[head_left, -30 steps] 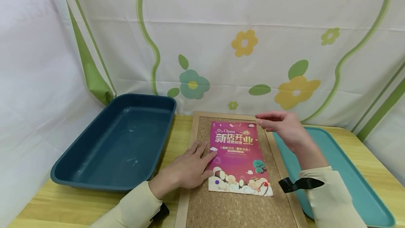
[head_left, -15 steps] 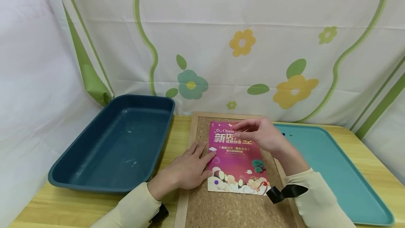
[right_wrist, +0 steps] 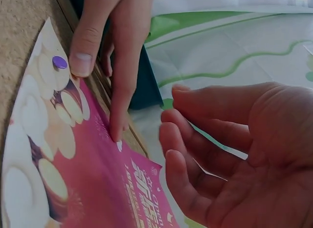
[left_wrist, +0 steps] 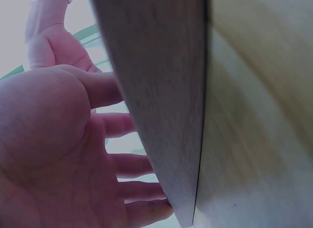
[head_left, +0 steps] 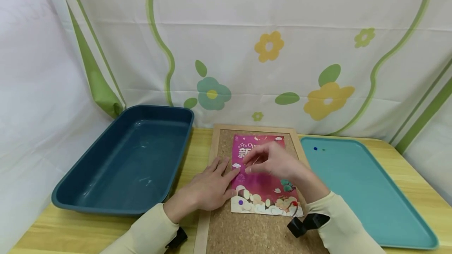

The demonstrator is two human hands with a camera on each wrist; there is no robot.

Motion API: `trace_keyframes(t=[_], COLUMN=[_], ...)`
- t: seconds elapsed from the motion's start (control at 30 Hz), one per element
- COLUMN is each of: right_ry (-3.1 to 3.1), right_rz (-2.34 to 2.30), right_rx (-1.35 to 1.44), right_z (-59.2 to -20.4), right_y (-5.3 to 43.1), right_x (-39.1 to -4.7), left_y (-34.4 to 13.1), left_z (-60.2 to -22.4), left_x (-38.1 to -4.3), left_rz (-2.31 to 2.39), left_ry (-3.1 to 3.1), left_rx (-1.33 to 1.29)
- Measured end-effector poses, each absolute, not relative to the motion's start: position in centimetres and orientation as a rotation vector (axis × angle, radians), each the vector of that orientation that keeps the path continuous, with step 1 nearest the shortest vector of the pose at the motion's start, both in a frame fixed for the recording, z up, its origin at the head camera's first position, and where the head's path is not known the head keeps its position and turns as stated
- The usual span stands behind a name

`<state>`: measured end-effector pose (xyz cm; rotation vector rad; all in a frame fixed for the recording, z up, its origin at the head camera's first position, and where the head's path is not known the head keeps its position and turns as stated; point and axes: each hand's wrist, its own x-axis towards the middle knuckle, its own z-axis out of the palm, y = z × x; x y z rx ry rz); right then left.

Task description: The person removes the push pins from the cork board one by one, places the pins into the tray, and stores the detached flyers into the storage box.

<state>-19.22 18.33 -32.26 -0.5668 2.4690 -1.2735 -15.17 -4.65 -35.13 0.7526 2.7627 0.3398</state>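
A pink and purple printed poster (head_left: 261,185) lies on a wood-framed corkboard (head_left: 240,232). A purple thumbtack (right_wrist: 59,62) sits in its lower left corner, and a red thumbtack (head_left: 294,204) is at its lower right. My left hand (head_left: 210,189) lies with spread fingers across the board's left frame, fingertips on the poster's left edge. Over the poster's middle hovers my right hand (head_left: 272,162), fingers loosely bent. In the right wrist view, I see nothing between its thumb and fingertips. The right hand covers part of the poster's lettering.
A deep dark blue basin (head_left: 123,167) stands left of the board. On the right lies a shallow teal tray (head_left: 367,191), with a blue thumbtack (head_left: 315,148) and a tiny green item (head_left: 323,149) near its far left corner. A flowered white curtain (head_left: 229,42) hangs behind.
My right hand has moved left and toward me, from the poster's upper right corner to above its middle, uncovering the small items on the tray. The left hand has stayed in place.
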Motion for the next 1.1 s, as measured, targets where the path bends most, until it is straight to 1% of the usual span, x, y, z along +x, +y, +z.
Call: trace_keyframes(t=[0.43, 1.1], right_ry=[2.249, 2.184], right_rz=[-1.239, -1.089], right_rx=[-0.603, -0.713], right_z=[-33.2, -35.1], right_y=[17.0, 16.4], right_x=[-18.6, -18.5], left_y=[-4.7, -4.7], left_z=[-35.1, -35.3], left_x=[-15.1, -15.1], left_rz=[0.351, 0.323], left_ry=[2.766, 2.777], left_rx=[0.743, 0.757])
